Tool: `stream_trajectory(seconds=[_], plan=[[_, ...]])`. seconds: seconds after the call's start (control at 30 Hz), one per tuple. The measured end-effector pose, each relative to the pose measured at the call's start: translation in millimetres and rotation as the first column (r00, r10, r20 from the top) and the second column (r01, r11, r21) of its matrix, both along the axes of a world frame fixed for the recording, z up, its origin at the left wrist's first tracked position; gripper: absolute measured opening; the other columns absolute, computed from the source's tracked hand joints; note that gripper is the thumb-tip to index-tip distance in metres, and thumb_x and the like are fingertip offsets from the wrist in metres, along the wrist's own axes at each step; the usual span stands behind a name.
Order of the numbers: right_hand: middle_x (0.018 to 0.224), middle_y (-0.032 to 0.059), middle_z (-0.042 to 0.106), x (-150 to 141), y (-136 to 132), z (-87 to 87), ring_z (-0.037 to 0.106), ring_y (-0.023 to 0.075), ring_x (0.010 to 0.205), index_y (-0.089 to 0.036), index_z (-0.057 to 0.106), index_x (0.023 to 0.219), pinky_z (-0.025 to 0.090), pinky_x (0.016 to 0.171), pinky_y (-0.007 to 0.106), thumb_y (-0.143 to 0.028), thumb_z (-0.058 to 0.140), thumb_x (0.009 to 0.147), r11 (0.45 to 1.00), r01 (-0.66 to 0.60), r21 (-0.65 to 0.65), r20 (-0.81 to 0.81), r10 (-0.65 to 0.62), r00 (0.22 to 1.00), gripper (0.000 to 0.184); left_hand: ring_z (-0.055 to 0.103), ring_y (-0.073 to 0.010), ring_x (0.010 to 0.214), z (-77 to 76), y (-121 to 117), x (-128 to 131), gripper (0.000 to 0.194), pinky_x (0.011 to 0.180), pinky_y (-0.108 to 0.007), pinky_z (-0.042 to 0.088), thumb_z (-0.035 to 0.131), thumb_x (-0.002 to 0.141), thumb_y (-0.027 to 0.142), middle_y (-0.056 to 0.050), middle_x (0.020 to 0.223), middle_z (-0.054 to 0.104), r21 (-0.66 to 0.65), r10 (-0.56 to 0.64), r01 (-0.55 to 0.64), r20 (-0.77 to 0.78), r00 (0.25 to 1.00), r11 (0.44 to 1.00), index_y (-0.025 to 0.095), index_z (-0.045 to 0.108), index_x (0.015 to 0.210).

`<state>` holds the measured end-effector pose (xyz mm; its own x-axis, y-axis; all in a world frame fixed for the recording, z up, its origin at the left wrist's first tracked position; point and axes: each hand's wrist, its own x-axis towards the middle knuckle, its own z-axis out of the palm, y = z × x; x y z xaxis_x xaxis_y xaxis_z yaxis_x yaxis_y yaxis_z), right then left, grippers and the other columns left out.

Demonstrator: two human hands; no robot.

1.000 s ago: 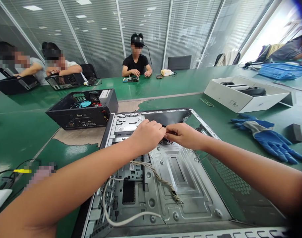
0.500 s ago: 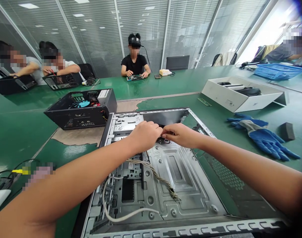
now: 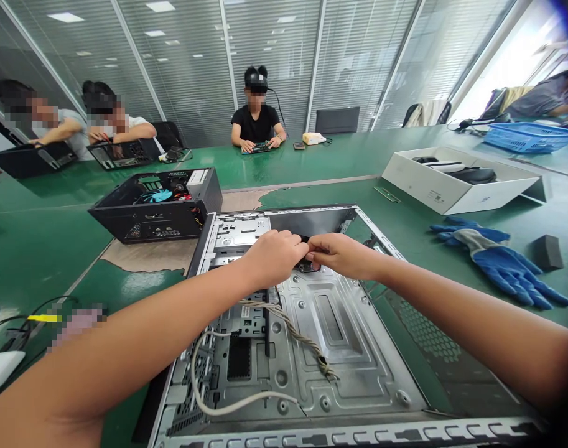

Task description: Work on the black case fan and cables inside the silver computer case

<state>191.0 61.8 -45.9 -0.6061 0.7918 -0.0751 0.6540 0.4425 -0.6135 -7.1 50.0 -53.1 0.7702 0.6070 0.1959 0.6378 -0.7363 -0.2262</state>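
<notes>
An open metal computer case [image 3: 333,317] lies on its side in front of me. Over its far part my left hand [image 3: 277,256] is closed, knuckles up. My right hand [image 3: 337,254] meets it from the right, thumb and fingers pinched together. Between and behind the fingers is a small dark thing with thin leads, mostly hidden, so I cannot tell its kind. A twisted beige cable [image 3: 297,331] runs along the case floor below my hands. Nearer to me, a thicker whitish cable [image 3: 228,409] curves across the case.
Another black computer case [image 3: 157,211] stands beyond on the left. To the right are a white box [image 3: 433,186], blue gloves [image 3: 498,264], a dark block [image 3: 547,252] and a small green circuit board [image 3: 387,194]. Several people work around the green table [image 3: 246,171].
The view has shifted slightly, so the surroundings sit a little differently. My two hands stay together at the same spot, with only a slight shift of the fingers.
</notes>
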Motion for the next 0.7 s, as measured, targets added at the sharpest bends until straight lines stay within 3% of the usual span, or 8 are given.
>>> stream_trajectory(seconds=[0.23, 0.53, 0.7], plan=[[0.071, 0.0008, 0.068, 0.8, 1.3, 1.4, 0.054, 0.0148, 0.065, -0.021, 0.054, 0.073, 0.038, 0.064, 0.029, -0.025, 0.048, 0.087, 0.999, 0.015, -0.029, -0.037, -0.016, 0.999, 0.015, 0.058, -0.0182, 0.076, 2.6, 0.4, 0.9, 0.02, 0.067, -0.031, 0.039, 0.046, 0.096, 0.022, -0.006, 0.08, 0.067, -0.012, 0.012, -0.011, 0.051, 0.999, 1.0, 0.015, 0.064, 0.088], [0.067, -0.0004, 0.061, 0.2, 0.8, 1.4, 0.05, 0.0139, 0.062, -0.021, 0.05, 0.07, 0.037, 0.062, 0.028, -0.03, 0.047, 0.088, 1.0, 0.002, -0.025, -0.053, -0.003, 0.999, 0.02, 0.053, -0.0189, 0.08, 0.4, 3.5, -1.7, 0.021, 0.066, -0.033, 0.034, 0.046, 0.097, 0.021, -0.005, 0.082, 0.064, 0.076, -0.026, 0.018, 0.107, 0.994, 0.997, 0.017, 0.064, 0.087], [0.068, -0.0009, 0.057, -0.3, 1.1, -0.4, 0.047, 0.0133, 0.064, -0.02, 0.053, 0.072, 0.038, 0.064, 0.029, -0.03, 0.049, 0.087, 1.0, -0.021, -0.022, -0.066, 0.019, 0.998, 0.018, 0.049, -0.0192, 0.083, 2.6, 4.2, -2.5, 0.022, 0.069, -0.033, 0.033, 0.047, 0.098, 0.022, -0.004, 0.084, 0.062, -0.053, 0.017, -0.009, 0.159, 0.987, 0.999, 0.02, 0.066, 0.089]])
